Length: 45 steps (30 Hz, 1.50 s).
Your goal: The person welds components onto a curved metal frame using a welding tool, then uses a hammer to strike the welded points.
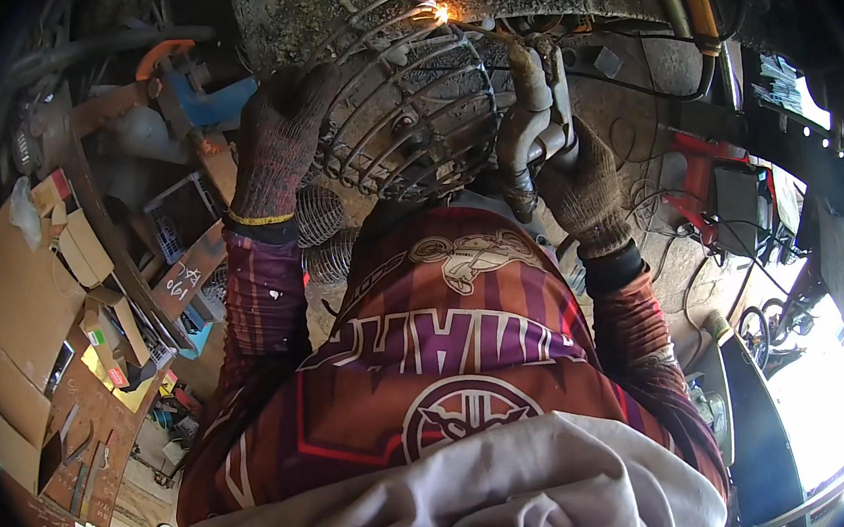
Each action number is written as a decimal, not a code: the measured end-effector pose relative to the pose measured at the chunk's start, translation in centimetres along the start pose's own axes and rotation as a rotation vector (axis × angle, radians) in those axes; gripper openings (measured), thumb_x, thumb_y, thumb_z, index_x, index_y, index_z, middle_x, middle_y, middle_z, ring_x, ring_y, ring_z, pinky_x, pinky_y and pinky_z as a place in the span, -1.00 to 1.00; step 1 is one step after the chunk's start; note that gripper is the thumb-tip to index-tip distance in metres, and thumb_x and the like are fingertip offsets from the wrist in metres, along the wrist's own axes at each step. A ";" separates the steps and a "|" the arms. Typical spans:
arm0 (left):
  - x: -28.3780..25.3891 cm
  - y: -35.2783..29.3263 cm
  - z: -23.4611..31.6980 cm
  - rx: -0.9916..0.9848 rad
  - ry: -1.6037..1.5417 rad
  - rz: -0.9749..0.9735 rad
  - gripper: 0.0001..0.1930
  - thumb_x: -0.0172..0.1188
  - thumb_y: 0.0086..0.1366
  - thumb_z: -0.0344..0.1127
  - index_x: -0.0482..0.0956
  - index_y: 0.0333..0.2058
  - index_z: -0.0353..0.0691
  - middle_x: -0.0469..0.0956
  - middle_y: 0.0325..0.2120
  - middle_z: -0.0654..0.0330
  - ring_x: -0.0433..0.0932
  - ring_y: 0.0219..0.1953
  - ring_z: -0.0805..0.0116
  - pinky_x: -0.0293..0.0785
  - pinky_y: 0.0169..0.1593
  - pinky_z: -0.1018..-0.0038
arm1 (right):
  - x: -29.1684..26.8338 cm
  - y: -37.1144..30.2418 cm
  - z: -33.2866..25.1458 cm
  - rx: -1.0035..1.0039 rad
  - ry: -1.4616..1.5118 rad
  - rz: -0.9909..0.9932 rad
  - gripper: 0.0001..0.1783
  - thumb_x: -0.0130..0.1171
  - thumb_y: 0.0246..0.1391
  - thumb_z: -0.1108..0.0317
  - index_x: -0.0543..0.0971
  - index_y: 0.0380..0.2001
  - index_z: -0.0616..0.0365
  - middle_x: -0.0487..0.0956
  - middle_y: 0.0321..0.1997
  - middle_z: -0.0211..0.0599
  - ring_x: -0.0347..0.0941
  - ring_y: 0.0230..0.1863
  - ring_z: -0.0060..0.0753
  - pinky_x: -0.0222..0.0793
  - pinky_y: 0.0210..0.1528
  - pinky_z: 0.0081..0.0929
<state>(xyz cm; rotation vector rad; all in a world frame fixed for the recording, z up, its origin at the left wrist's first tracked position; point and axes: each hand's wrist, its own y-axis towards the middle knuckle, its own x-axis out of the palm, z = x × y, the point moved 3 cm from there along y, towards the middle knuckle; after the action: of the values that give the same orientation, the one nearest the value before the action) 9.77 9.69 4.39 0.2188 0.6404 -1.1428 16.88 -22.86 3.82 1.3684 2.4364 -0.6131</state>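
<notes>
A round cage of bent metal rods [410, 112] is held up in front of my chest. My left hand [288, 136], in a dark knitted glove, is closed on its left side; the fingertips are partly hidden. A brown knitted glove covers my right hand [590, 183], which grips a worn metal welding electrode holder [533, 123] at the cage's right side. From the holder's jaws a thin rod runs left toward the cage's far rim. Bright sparks [436, 12] glow at that rim.
Beyond the cage is a rough, speckled work surface [293, 11]. More wire cages [320, 220] lie below my left forearm. At left stand a blue and orange clamp-like fixture [201, 94] and cardboard boxes [24, 279]. Cables cross the floor at right, near a red frame [695, 182].
</notes>
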 end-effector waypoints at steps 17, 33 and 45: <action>-0.2 -0.2 1.0 -0.014 -0.018 -0.028 -0.67 0.19 0.31 -0.06 0.56 -0.35 -0.27 0.49 -0.60 0.15 0.45 -0.52 0.36 0.34 -0.37 0.43 | 0.1 -0.4 -0.6 0.022 0.097 -0.073 -0.57 0.24 -0.09 0.42 0.50 -0.06 0.14 0.61 -0.24 -0.28 0.55 -0.18 -0.45 0.46 -0.14 -0.44; 0.2 0.2 -1.6 0.252 0.313 0.038 -0.72 0.27 0.27 -0.15 0.59 -0.33 -0.29 0.57 -0.53 0.20 0.50 -0.42 0.50 0.40 -0.29 0.48 | -2.4 2.3 -3.1 -0.264 -0.334 -0.001 -0.73 0.28 -0.06 0.41 0.55 -0.23 0.14 0.60 -0.39 -0.32 0.56 -0.33 -0.45 0.49 -0.24 -0.43; -0.1 -0.2 -0.1 0.044 -0.014 -0.023 -0.72 0.22 0.30 -0.24 0.58 -0.09 -0.25 0.63 -0.21 0.15 0.56 -0.15 0.45 0.44 -0.06 0.48 | -3.5 1.6 -1.2 -0.254 -0.459 0.001 -0.75 0.13 -0.02 0.43 0.52 -0.21 0.23 0.55 -0.17 -0.17 0.53 -0.18 -0.27 0.45 -0.19 -0.33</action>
<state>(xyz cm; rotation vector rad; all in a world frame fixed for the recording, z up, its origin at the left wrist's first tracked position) 9.48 9.75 4.43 0.2413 0.6068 -1.1805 19.97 -24.11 6.05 0.9987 2.0603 -0.5252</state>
